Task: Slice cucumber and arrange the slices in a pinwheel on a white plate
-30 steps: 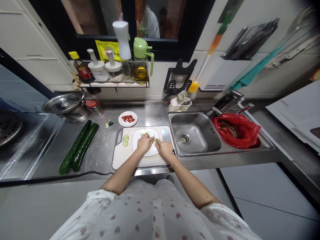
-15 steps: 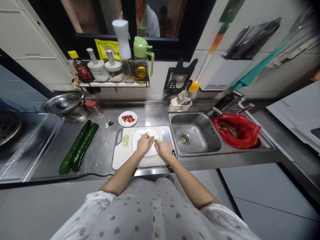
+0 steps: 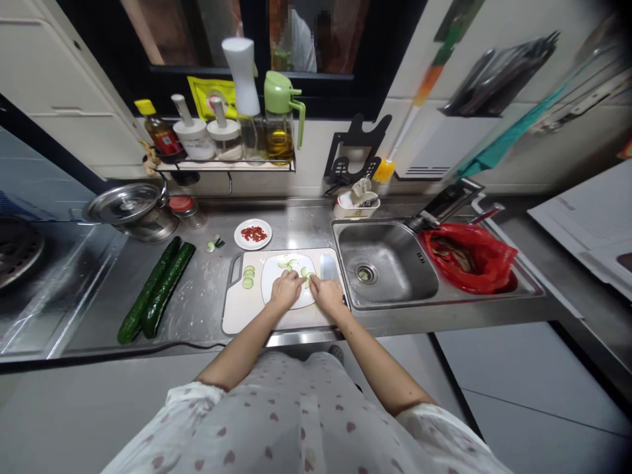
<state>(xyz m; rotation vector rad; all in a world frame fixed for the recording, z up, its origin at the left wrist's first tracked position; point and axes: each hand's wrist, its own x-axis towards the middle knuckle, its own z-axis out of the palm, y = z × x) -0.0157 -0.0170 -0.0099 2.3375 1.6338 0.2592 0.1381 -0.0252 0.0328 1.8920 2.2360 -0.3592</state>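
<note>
A white rounded plate (image 3: 269, 284) rests on the cutting board (image 3: 239, 319), and pale green cucumber slices (image 3: 288, 263) are laid out on it. My left hand (image 3: 286, 289) reaches over the plate, its fingers closed at a cucumber slice near the right side. Opposite it, my right hand (image 3: 327, 295) pinches at the same slice, with the fingertips of both hands close together. More cut slices (image 3: 248, 277) overlap in a short row on the board's left. A knife (image 3: 327, 266) lies on the board's right, its handle mostly covered by my right hand.
Two whole cucumbers (image 3: 160, 289) lie on the counter at left, near a lidded pot (image 3: 129, 210). Behind the board are a small plate of chopped red pieces (image 3: 253, 234) and some cucumber ends (image 3: 213, 245). At right is a sink (image 3: 390, 253) with a red bag (image 3: 474, 273).
My hands have drawn slightly toward me and a little apart, uncovering more cucumber slices at the plate's upper right. The view has shifted very slightly.
</note>
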